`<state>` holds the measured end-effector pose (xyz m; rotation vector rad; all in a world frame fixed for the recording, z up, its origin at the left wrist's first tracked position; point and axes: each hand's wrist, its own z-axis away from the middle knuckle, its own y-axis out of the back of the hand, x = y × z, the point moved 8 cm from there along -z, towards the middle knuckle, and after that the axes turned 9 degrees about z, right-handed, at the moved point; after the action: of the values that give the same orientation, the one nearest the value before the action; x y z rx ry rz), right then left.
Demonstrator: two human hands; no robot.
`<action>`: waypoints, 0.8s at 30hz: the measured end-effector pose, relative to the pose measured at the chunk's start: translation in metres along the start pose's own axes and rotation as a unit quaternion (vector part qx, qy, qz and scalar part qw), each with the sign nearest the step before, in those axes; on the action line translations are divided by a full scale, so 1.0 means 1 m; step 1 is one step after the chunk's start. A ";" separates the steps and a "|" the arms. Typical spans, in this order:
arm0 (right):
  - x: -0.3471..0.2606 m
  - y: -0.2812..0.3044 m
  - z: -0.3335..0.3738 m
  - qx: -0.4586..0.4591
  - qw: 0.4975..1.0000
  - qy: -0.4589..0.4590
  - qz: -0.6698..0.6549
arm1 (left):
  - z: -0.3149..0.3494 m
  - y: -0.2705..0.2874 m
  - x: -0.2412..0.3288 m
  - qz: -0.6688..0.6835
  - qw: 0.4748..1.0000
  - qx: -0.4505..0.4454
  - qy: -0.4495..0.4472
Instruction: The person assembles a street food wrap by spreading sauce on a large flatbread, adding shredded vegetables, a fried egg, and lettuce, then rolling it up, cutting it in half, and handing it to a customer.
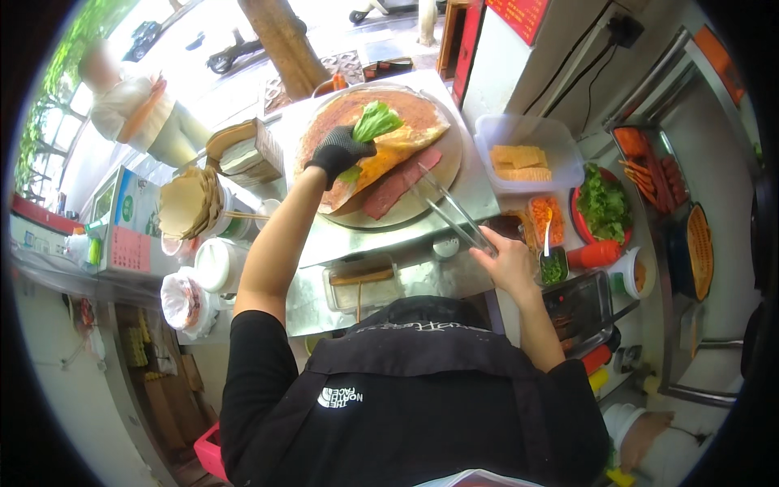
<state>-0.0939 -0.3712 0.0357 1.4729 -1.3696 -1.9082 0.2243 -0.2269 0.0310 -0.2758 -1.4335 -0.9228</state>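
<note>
My left hand (339,151), in a dark glove, grips a green lettuce leaf (378,122) above a large browned pancake (334,112). The pancake lies on a round griddle (451,159), one side of it folded over. Along its near edge rests a flat reddish slice of meat (396,190), with a bit of green showing beside my glove. My bare right hand (508,261) is closed around metal tongs (464,221). Their tips reach to the right end of the meat slice; whether they touch it I cannot tell.
On the right stand a clear tub of yellow squares (519,159), diced orange bits (548,214), chopped greens (553,268), a lettuce bowl (602,206) and a red bottle (594,255). Paper bags (190,201) and a white tub (219,266) stand left. A person (146,114) is beyond the counter.
</note>
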 end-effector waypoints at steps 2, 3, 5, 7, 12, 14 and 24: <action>0.003 -0.002 0.000 0.009 0.998 -0.022 -0.056 | -0.002 0.001 -0.011 -0.004 0.999 -0.006 -0.043; 0.006 -0.003 0.000 0.015 0.996 -0.034 -0.084 | -0.001 0.000 -0.012 -0.010 0.998 0.005 -0.063; 0.022 -0.014 0.005 0.043 0.979 -0.065 -0.189 | 0.007 -0.014 -0.012 -0.036 0.998 0.000 -0.047; 0.033 -0.023 0.008 0.051 0.949 -0.094 -0.298 | 0.024 -0.032 0.001 -0.145 0.982 0.003 -0.117; 0.037 -0.044 0.017 0.007 0.866 -0.174 -0.470 | 0.064 -0.074 0.003 -0.241 0.948 0.016 -0.208; 0.037 -0.050 0.019 -0.019 0.844 -0.201 -0.498 | 0.070 -0.085 0.000 -0.252 0.946 0.012 -0.203; 0.036 -0.058 0.026 -0.054 0.814 -0.232 -0.529 | 0.115 -0.107 -0.007 -0.163 0.967 -0.113 -0.163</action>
<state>-0.1158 -0.3593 -0.0327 2.0121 -0.4897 -3.1095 0.0689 -0.2157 0.0064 -0.3814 -1.7082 -1.3615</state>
